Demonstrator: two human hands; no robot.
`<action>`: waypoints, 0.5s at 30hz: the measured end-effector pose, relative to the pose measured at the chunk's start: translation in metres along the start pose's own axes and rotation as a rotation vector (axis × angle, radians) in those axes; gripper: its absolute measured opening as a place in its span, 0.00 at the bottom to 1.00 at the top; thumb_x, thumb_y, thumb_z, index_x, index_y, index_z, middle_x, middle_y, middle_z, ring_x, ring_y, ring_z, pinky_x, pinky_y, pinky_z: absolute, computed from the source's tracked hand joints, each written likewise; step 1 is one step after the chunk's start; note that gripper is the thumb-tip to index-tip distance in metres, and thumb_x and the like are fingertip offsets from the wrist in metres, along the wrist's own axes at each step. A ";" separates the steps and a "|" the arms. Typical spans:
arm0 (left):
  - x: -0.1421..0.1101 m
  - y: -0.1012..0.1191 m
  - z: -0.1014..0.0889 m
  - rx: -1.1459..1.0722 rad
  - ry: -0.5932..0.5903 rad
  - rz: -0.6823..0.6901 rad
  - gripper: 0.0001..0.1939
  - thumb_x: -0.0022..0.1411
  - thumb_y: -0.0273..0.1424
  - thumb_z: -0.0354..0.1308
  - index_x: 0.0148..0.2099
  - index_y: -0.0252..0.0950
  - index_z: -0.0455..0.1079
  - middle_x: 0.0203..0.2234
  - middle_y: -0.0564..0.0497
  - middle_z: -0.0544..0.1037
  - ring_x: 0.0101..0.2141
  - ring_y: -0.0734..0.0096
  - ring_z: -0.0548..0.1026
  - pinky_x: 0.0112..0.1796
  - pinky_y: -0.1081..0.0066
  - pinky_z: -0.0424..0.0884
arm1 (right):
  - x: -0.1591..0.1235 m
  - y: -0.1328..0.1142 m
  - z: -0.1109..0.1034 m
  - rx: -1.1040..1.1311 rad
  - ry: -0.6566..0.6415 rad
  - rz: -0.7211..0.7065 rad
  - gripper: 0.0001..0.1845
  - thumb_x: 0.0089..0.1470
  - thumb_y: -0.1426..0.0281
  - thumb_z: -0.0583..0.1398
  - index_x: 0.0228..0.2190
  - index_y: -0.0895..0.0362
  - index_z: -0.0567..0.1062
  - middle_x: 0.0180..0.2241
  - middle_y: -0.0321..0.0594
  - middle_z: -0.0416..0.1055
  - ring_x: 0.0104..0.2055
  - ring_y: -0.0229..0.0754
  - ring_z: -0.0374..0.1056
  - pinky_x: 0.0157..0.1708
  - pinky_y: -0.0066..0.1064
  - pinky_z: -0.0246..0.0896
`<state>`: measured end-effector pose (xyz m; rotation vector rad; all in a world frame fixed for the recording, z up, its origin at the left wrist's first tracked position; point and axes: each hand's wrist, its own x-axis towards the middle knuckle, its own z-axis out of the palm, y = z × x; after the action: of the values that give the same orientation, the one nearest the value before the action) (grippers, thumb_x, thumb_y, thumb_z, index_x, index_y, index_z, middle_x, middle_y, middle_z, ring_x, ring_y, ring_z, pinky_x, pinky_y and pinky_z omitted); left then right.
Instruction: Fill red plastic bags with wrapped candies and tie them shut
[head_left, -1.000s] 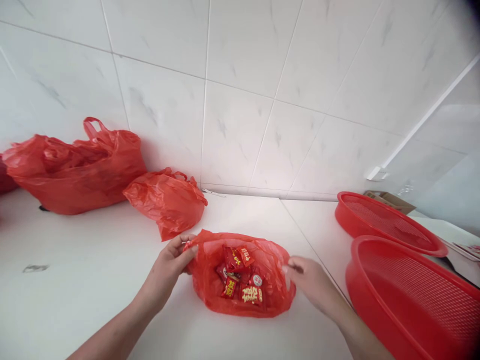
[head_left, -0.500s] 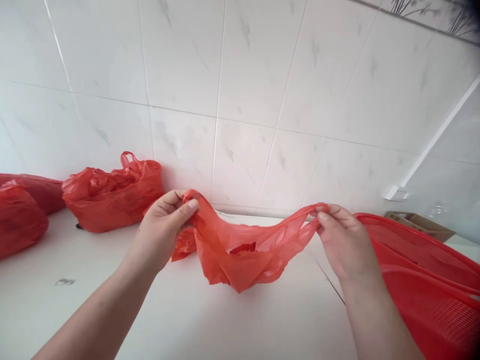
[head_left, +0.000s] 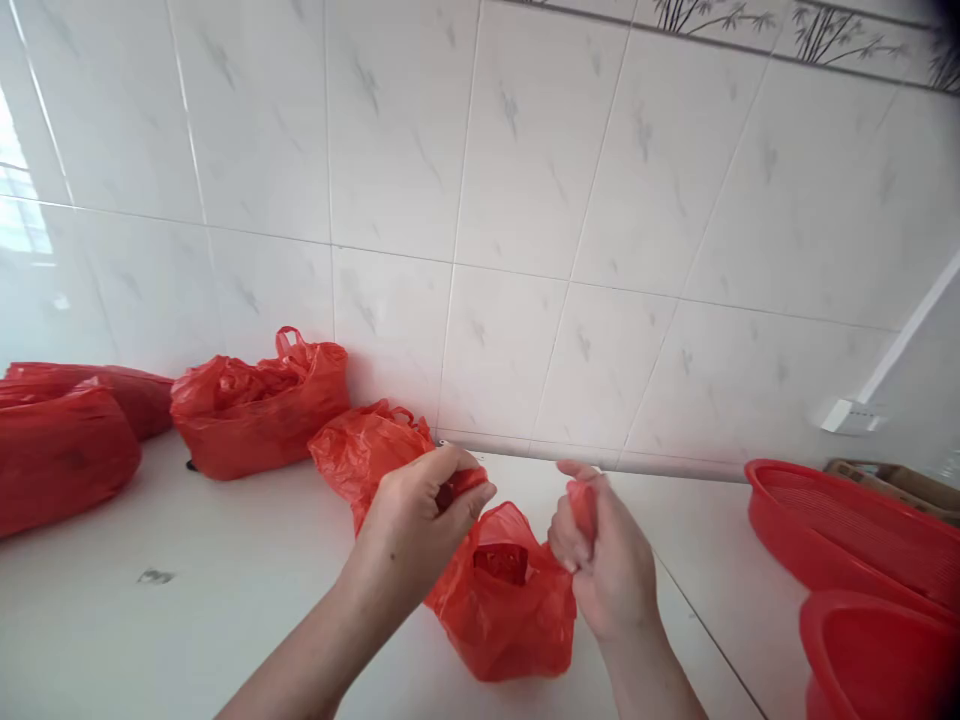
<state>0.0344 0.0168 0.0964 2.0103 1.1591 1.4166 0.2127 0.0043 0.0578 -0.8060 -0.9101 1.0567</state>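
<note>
A red plastic bag (head_left: 510, 630) hangs between my two hands, low over the white table. Through its gathered mouth a darker red item (head_left: 501, 563) shows; its kind I cannot make out. My left hand (head_left: 416, 520) is closed on the bag's left handle, the thumb pressed towards the fingers. My right hand (head_left: 604, 545) grips the other handle in a fist, a bit of red plastic showing between thumb and fingers. Close behind my left hand lies another crumpled red plastic bag (head_left: 367, 445), partly covered by that hand.
Along the tiled wall stand a filled red bag (head_left: 262, 410) and more red bags (head_left: 64, 450) at the far left. Red plastic baskets (head_left: 847, 540) are at the right, with a cardboard box (head_left: 900, 485) behind them. A socket (head_left: 851, 417) is on the wall.
My hands have come closer together, and the bag's wide-stretched mouth has narrowed. The right hand went from a fingertip pinch to a fist. The view has shifted, showing more of the second bag.
</note>
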 end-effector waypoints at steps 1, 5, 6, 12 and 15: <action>0.000 0.000 0.004 -0.031 -0.016 -0.003 0.04 0.57 0.30 0.57 0.29 0.39 0.68 0.21 0.56 0.71 0.23 0.74 0.67 0.24 0.74 0.61 | -0.005 -0.001 0.004 -0.083 -0.043 0.023 0.20 0.57 0.53 0.53 0.45 0.53 0.69 0.13 0.24 0.49 0.16 0.31 0.43 0.17 0.25 0.42; -0.003 -0.004 0.012 -0.157 -0.174 0.011 0.06 0.58 0.27 0.55 0.35 0.40 0.72 0.29 0.53 0.76 0.30 0.69 0.73 0.30 0.72 0.69 | -0.016 -0.004 0.012 -0.377 -0.366 0.165 0.29 0.55 0.56 0.58 0.55 0.50 0.61 0.20 0.28 0.59 0.21 0.33 0.55 0.23 0.26 0.52; -0.005 -0.006 0.012 -0.191 -0.222 0.011 0.07 0.58 0.27 0.55 0.37 0.41 0.72 0.31 0.52 0.77 0.32 0.68 0.74 0.31 0.71 0.70 | -0.016 -0.004 0.013 -0.419 -0.426 0.170 0.25 0.54 0.57 0.59 0.52 0.52 0.66 0.21 0.29 0.59 0.22 0.33 0.55 0.24 0.26 0.52; -0.013 -0.016 0.014 -0.034 -0.259 0.136 0.14 0.54 0.27 0.61 0.43 0.44 0.69 0.37 0.51 0.73 0.37 0.66 0.72 0.37 0.67 0.71 | -0.006 0.007 0.013 -0.511 -0.280 0.180 0.21 0.56 0.53 0.55 0.24 0.57 0.67 0.17 0.28 0.52 0.20 0.32 0.47 0.21 0.26 0.43; -0.012 -0.021 0.018 0.148 -0.365 0.242 0.13 0.54 0.25 0.61 0.42 0.45 0.72 0.35 0.52 0.71 0.34 0.68 0.70 0.32 0.71 0.69 | -0.004 0.012 0.011 -0.470 -0.235 0.179 0.22 0.57 0.52 0.54 0.23 0.57 0.66 0.17 0.28 0.51 0.20 0.31 0.45 0.19 0.26 0.42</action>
<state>0.0416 0.0213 0.0676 2.4527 0.9068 1.0243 0.1971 0.0051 0.0510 -1.1858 -1.3339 1.1237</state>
